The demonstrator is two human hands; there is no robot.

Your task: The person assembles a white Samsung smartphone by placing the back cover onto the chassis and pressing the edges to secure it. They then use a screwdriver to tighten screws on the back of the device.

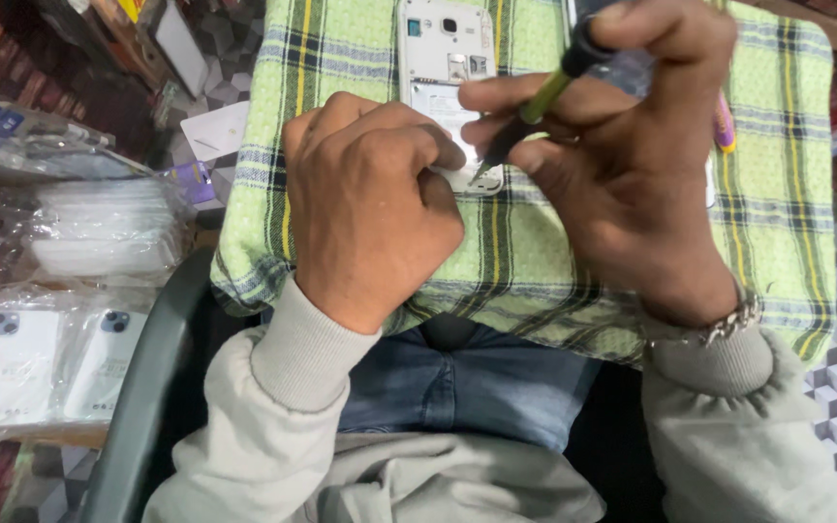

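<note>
Head view shows our two hands working over a green plaid cloth [535,252] spread across our lap. Our left hand [370,208] is curled into a loose fist, fingers tucked down and pressing on the lower edge of a white phone [443,68] that lies back-up with its cover off, camera and slots showing. The phone sits just ahead of the left hand and partly under it, reaching away from us toward the far edge of the cloth. Our right hand [622,165] is clamped on a screwdriver [540,102] with a yellow-green shaft and a black grip, pinched between thumb and fingers; its tip points down and meets the bottom end of the phone, right beside the left hand's fingertips. The hands are close together, nearly touching at the phone. A metal bracelet [728,324] circles the right wrist above a grey sleeve. Beyond the right hand, a pink pen-like thing [724,126] lies on the cloth, mostly hidden. Far to the left of the left hand, clear phone cases [50,363] in plastic bags are stacked on a bench [12,441].
</note>
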